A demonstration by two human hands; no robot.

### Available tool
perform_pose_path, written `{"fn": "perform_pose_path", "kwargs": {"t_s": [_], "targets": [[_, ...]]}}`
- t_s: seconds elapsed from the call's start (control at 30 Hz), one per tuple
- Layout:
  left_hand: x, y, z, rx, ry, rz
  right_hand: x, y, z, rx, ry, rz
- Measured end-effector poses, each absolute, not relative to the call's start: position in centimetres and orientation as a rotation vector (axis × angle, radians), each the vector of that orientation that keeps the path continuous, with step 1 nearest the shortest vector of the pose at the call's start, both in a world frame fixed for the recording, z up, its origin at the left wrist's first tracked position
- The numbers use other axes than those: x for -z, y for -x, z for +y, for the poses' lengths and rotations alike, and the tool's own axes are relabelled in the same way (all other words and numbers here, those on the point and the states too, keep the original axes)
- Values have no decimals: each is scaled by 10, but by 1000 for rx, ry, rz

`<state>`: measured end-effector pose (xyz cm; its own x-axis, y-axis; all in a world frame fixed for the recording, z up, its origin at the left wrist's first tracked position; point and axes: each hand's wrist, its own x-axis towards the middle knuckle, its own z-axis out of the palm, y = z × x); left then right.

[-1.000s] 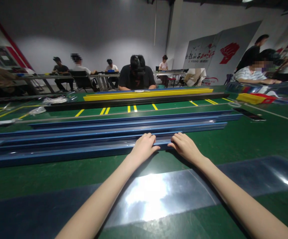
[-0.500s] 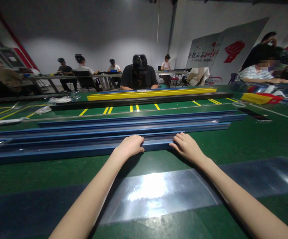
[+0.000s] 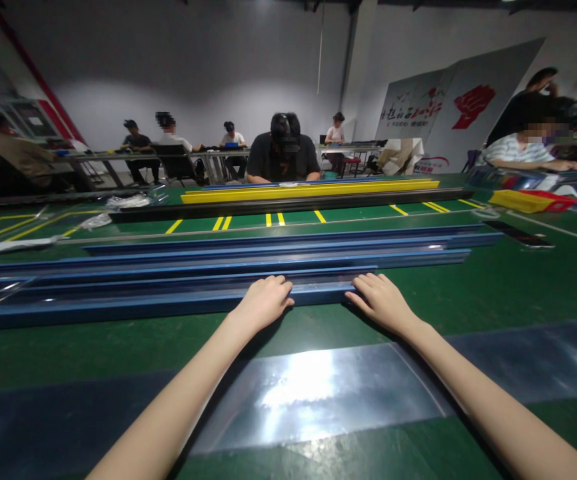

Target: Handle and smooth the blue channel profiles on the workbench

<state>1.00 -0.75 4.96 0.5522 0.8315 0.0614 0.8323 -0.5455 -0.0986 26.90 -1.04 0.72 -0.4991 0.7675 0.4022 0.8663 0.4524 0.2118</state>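
Note:
A long blue channel strip [image 3: 168, 301] with raised edges lies nearest me across the green table. My left hand [image 3: 268, 298] is closed over its near edge, with the fingers inside the channel and the thumb at the front. At the strip's right end, my right hand [image 3: 381, 298] grips it, fingers over the top and thumb pointing left along the near side. More blue channel strips [image 3: 318, 257] lie just behind, roughly parallel. Below my forearms, a clear plastic sheet [image 3: 333, 393] stretches across the table and reflects a bright light.
A yellow strip [image 3: 318, 191] and a black strip [image 3: 398, 199] lie farther back. A phone [image 3: 521, 235] rests at the right, near a yellow tray [image 3: 516, 200]. Plastic bags [image 3: 128, 201] lie at the left. Across the table a person [image 3: 283, 150] sits with head bowed.
The view has shifted slightly, so everything appears a little farther right. Both hands keep their places on the near blue strip.

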Motion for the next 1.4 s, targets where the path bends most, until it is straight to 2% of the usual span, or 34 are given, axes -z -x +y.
{"fn": "perform_pose_path", "kwargs": {"t_s": [0.27,0.53,1.13,1.4], "targets": [[-26,4,-11,309,2488,-1414,-6,-269,-10,605,1404,-2442],[-15,5,-12,429,2427,-1398,-6,-269,-10,585,1414,-2428],[-8,4,-13,424,2386,-1380,-24,-220,-2,337,1401,-2603],[-5,4,-12,482,2388,-1333,-14,-213,-5,443,1341,-2512]]}}
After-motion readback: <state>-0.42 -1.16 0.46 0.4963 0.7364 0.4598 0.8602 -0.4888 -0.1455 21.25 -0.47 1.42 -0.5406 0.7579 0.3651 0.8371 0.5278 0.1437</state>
